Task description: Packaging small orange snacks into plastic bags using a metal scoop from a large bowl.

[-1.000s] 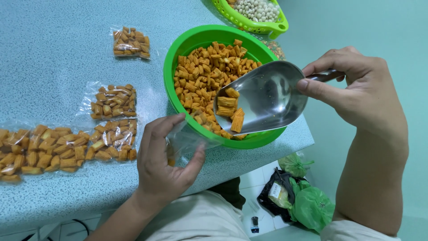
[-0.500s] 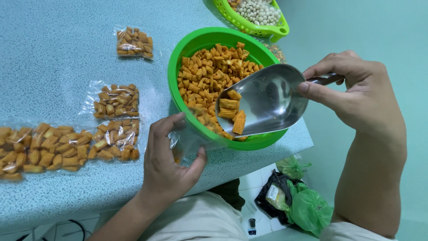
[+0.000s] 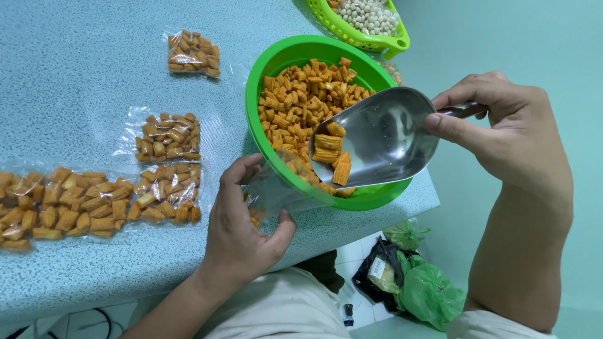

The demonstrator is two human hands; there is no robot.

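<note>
- Right hand grips a metal scoop tilted over the green bowl; a steeper tilt risks snacks overshooting.
- Left hand pinches a clear bag open at the bowl's rim; a slack mouth may cause spills.

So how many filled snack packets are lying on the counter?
4, maybe more. One packet at the top, one in the middle, one below it, and one at the left edge, which may be two overlapping. Others may lie out of view.

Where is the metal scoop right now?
In the head view, the metal scoop is right of centre, held by the right hand over the near rim of the green bowl, with a few orange snack pieces inside it.
</note>
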